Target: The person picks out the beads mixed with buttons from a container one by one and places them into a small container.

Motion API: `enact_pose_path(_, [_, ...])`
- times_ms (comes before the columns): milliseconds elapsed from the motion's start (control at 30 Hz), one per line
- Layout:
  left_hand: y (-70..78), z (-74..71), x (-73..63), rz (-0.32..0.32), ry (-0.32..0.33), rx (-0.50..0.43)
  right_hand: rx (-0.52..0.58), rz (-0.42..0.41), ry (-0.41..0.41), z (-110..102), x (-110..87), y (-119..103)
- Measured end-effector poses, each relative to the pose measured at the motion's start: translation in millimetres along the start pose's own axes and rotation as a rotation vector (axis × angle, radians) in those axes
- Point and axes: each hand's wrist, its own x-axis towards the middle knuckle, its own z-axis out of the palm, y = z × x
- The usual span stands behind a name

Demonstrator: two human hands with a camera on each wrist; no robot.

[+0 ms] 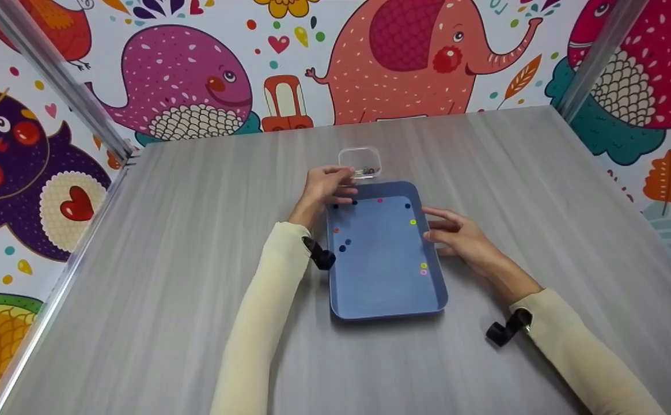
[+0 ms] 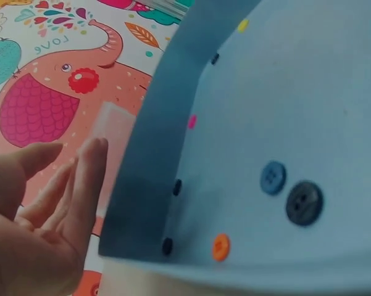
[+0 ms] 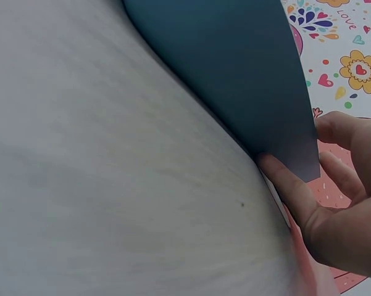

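Observation:
A blue rectangular tray lies on the table with several small buttons scattered inside. Among them are a black button, a blue one and an orange button in the left wrist view. My left hand hovers over the tray's far left corner, its fingertips overlapping a small clear container in the head view. Its thumb and fingers are apart, with nothing seen between them. On the other side, my right hand rests its fingers against the tray's outer right wall.
Small dark and pale pieces lie in the clear container behind the tray. The grey wood-grain table extends around the tray, bounded by walls printed with cartoon animals. Metal posts stand at the back corners.

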Motion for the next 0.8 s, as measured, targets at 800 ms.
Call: enact_pose_path(800, [11.0,-25.0,-29.1,0.128,0.0,0.289,0.073,0.108,-0.075,-25.3,0.3,-15.4])
